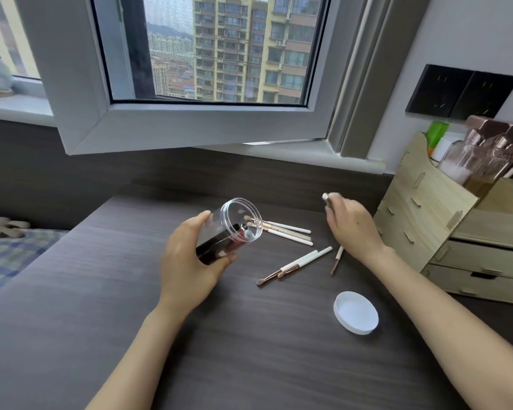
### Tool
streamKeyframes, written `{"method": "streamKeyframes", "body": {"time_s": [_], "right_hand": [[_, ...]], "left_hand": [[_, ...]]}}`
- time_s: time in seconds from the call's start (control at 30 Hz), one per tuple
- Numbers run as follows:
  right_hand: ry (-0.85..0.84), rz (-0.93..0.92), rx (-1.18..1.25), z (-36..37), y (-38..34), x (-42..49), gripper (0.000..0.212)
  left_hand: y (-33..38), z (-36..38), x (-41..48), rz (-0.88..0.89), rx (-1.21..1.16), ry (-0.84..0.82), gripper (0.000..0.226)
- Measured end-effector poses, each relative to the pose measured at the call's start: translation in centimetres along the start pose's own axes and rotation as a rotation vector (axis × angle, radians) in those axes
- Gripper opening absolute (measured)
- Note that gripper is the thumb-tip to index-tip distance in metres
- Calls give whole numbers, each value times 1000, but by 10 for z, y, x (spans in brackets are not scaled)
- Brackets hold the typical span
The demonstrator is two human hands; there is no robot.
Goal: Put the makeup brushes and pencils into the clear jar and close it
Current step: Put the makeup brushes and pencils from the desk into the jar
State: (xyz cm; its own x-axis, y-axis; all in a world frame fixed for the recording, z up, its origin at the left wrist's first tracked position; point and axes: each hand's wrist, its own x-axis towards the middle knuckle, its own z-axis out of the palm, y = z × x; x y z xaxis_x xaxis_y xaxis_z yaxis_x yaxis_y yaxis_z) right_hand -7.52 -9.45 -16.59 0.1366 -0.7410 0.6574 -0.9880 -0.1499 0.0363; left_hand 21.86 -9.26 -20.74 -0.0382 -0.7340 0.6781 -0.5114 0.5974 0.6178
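Observation:
My left hand [190,261] holds the clear jar [234,229] tilted above the dark desk, its open mouth facing up and right; dark pencils or tubes lie inside it. My right hand [350,226] is closed on a thin brush or pencil whose tip [325,197] sticks out above my fingers. Several white-handled brushes [288,232] lie on the desk just right of the jar. Two more brushes [296,264] lie nearer to me, and another brush [336,260] is partly under my right wrist. The white lid [356,312] lies upside down near my right forearm.
A wooden drawer organiser [456,232] with bottles on top stands at the right edge of the desk [131,291]. An open window sash [190,125] overhangs the back of the desk. A checked blanket [9,255] lies to the left.

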Motion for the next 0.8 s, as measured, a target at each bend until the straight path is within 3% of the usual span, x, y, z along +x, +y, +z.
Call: {"method": "streamKeyframes", "body": {"time_s": [0.07, 0.17, 0.3, 0.4, 0.5, 0.6, 0.67, 0.8], "right_hand": [[110, 93, 251, -25, -25, 0, 18], [99, -45, 423, -62, -70, -2, 31], [-46, -160, 172, -77, -100, 1, 33], [-210, -162, 80, -79, -115, 10, 13], [-368, -260, 86, -76, -123, 12, 41], [-317, -315, 150, -72, -123, 15, 37], [-248, -221, 327, -74, -123, 18, 16], [-111, 34, 664, -75, -106, 20, 5]], "left_hand": [[0, 0, -1, 5, -1, -2, 78], [2, 0, -2, 23, 11, -7, 78], [4, 0, -1, 74, 17, -23, 78], [4, 0, -2, 128, 16, -46, 79], [5, -1, -3, 148, 9, -52, 80], [4, -1, -3, 157, -2, -56, 81], [3, -1, -3, 151, -7, -62, 81], [-1, -1, -3, 122, -3, -63, 80]]}}
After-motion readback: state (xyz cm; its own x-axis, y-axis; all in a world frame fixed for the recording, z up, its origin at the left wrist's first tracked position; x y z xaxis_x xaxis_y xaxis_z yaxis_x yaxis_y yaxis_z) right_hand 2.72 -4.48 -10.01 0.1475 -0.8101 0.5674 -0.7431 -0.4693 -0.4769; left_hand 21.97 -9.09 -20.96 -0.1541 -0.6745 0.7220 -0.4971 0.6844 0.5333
